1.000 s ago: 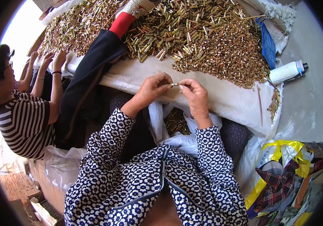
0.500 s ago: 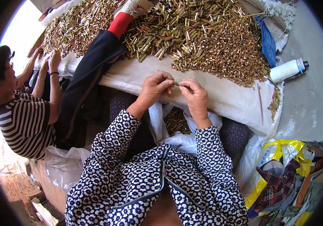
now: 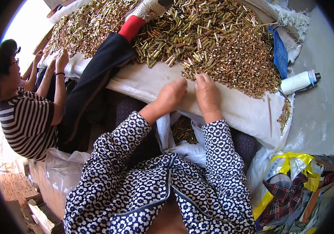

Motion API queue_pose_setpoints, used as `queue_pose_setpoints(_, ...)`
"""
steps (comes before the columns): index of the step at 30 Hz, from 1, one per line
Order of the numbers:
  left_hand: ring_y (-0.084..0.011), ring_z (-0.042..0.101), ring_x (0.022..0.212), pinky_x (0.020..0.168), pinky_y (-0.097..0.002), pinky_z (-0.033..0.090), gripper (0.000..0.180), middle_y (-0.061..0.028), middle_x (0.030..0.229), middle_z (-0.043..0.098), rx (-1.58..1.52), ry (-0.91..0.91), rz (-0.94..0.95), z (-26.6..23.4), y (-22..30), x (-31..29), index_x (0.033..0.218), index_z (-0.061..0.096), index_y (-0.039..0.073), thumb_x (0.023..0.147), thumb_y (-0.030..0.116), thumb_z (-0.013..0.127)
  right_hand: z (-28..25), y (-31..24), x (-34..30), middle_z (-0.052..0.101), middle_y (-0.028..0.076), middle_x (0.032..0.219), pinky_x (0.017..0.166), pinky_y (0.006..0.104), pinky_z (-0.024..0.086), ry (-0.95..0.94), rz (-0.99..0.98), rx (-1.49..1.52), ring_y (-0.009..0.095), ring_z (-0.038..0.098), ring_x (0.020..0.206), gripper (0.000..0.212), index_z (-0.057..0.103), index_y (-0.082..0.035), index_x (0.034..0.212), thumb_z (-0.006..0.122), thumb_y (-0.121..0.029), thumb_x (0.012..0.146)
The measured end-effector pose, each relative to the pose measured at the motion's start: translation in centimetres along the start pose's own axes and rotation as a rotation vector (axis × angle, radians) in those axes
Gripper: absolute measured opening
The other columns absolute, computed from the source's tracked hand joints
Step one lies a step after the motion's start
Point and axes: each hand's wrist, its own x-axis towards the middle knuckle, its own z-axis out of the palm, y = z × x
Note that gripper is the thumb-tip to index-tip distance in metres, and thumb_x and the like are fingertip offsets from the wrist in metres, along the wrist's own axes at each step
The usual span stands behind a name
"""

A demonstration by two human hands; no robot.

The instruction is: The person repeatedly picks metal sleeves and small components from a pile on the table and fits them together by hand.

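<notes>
My left hand (image 3: 172,94) is closed, knuckles up, over the cloth-covered table edge; whatever its fingers hold is hidden. Just beside it, my right hand (image 3: 207,96) reaches forward, its bent fingers close together at the near rim of a heap of small gold-coloured metal rings or nuts (image 3: 240,62). What the right fingertips pinch, if anything, cannot be seen. Left of and behind that heap spreads a pile of longer gold-coloured metal tubes or bolts (image 3: 192,29). Between my knees, below the hands, an open white sack (image 3: 188,149) contains similar long metal pieces (image 3: 183,130).
At the left sits a co-worker in a striped shirt (image 3: 28,117), hands at the pile. Another person's dark trouser leg (image 3: 98,74) crosses the table edge. A white bottle (image 3: 297,82) and a thin rod (image 3: 269,116) lie right. A yellow-and-white bag (image 3: 291,165) stands lower right.
My hands have parted from where they met over a small metal piece. The right has moved forward to the ring heap; the left has shifted slightly right and turned knuckles up. The view has shifted slightly.
</notes>
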Motion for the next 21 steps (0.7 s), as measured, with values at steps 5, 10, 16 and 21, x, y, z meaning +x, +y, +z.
queue_pose_setpoints(5,-0.0288,0.057,0.070,0.061,-0.0365,0.045,0.008,-0.0146,0.076,0.055,0.190,0.338,0.015,-2.9,-4.2,4.4,0.087,0.052,0.002,0.082,0.008,0.051,0.7,-0.4,0.4,0.057,0.006,0.087,0.071,0.0332,0.048,-0.027,-0.066,-0.053,0.023,0.054,0.084,0.012,0.058,-0.008,0.085,0.050,-0.005,0.076)
queue_pose_setpoints(10,-0.0337,0.057,0.075,0.062,-0.0428,0.045,0.011,-0.0156,0.084,0.056,0.569,-0.019,-0.093,-3.2,-5.2,6.9,0.078,0.053,0.003,0.076,0.013,0.054,0.7,-0.4,0.5,0.056,0.006,0.084,0.070,0.0336,0.048,0.004,-0.068,0.007,0.024,0.054,0.084,0.008,0.057,-0.007,0.081,0.052,-0.005,0.075)
queue_pose_setpoints(16,-0.0331,0.057,0.074,0.062,-0.0416,0.045,0.006,-0.0149,0.083,0.056,0.418,-0.058,0.082,-3.1,-4.4,4.8,0.076,0.055,0.003,0.074,0.009,0.054,0.1,-0.1,-0.1,0.058,0.008,0.081,0.067,0.0328,0.048,0.112,0.020,0.151,0.025,0.057,0.076,0.011,0.060,-0.006,0.082,0.056,-0.001,0.073)
queue_pose_setpoints(21,-0.0325,0.058,0.075,0.063,-0.0400,0.045,0.009,-0.0154,0.080,0.057,0.315,-0.089,0.068,-3.2,-2.7,2.9,0.081,0.055,0.003,0.075,0.008,0.055,-0.8,-1.0,-1.0,0.060,0.004,0.076,0.060,0.0269,0.047,0.069,0.247,0.519,0.015,0.058,0.066,0.009,0.060,-0.005,0.082,0.058,-0.002,0.074)
